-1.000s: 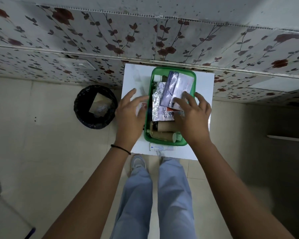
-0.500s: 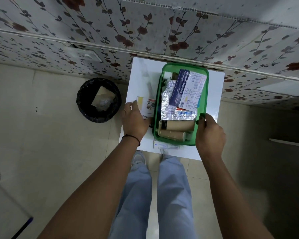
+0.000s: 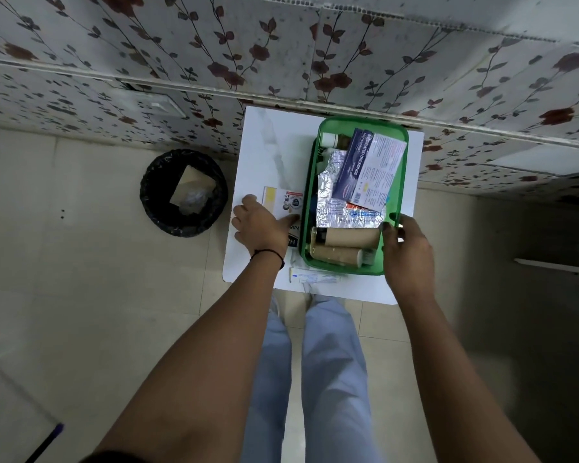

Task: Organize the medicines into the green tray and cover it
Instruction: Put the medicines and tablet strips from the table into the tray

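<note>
Green tray (image 3: 402, 168) sits on the small white table (image 3: 271, 145), on its right half, far end almost at the table's back edge by the floral wall (image 3: 281, 45), near end close to the front edge. No cover on it

Tray contents, back to front: a white-capped bottle (image 3: 329, 139) in the far-left corner, a white and blue dressings box (image 3: 368, 168) lying tilted across the far half, crumpled foil blister strips (image 3: 335, 202) under and in front of the box, two brown cardboard-coloured rolls (image 3: 348, 238) lying side by side across the near end

Right hand (image 3: 406, 252) is on the tray's right rim near the front-right corner, fingers curled over the edge, thumb inside: gripping the tray wall

Left hand (image 3: 259, 227) is flat-ish on a printed medicine box (image 3: 283, 198) lying on the table just left of the tray, near the left edge. Fingers spread over it, thumb toward the tray; cannot tell whether it's actually pinching the box or just resting on it. Black band on that wrist

A white tube (image 3: 315, 279) lies along the table's front edge, just outside the tray's near end, untouched

Off the table: black waste bin (image 3: 154, 202) on the floor to the left, with paper inside. Person's legs in light blue trousers (image 3: 331, 362) below the table's front edge
</note>
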